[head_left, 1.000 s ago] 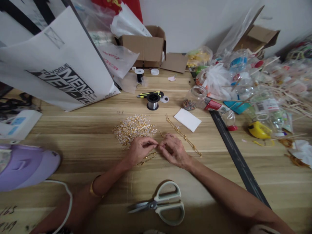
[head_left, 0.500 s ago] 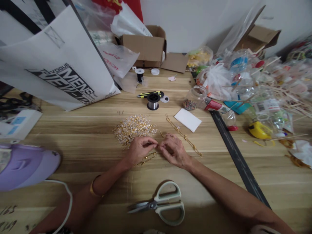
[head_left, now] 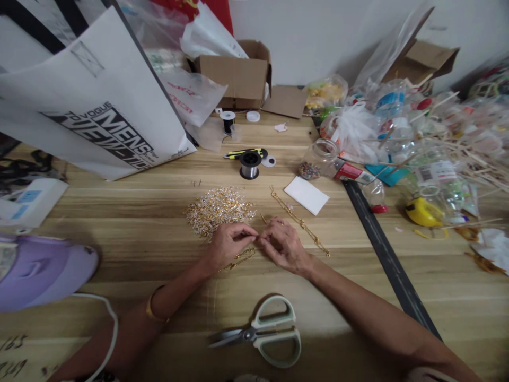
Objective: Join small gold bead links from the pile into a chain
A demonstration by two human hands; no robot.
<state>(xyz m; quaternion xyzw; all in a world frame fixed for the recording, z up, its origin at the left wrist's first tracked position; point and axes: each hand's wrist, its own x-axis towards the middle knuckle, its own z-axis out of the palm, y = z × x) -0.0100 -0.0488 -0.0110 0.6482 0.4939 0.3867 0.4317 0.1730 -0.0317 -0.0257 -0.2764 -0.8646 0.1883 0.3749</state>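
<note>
My left hand (head_left: 230,245) and my right hand (head_left: 287,246) meet at their fingertips over the wooden table, both pinched closed. Whatever is between the fingertips is too small to make out. Behind my left hand lies a heap of small gold and silver pieces (head_left: 218,209). A short gold chain (head_left: 243,257) rests on the table beside my left hand, partly hidden by it. To the right of my right hand a longer gold chain (head_left: 304,225) lies stretched out diagonally. Scissors (head_left: 256,331) with pale handles lie nearer to me, below both hands.
Beyond the heap stand a wire spool (head_left: 250,165) and a yellow cutter (head_left: 234,154). A white card (head_left: 306,195) and a bead jar (head_left: 316,160) are at the right. A black strip (head_left: 392,260) crosses the table. A large white bag (head_left: 91,101) stands left, a purple object (head_left: 47,273) nearer.
</note>
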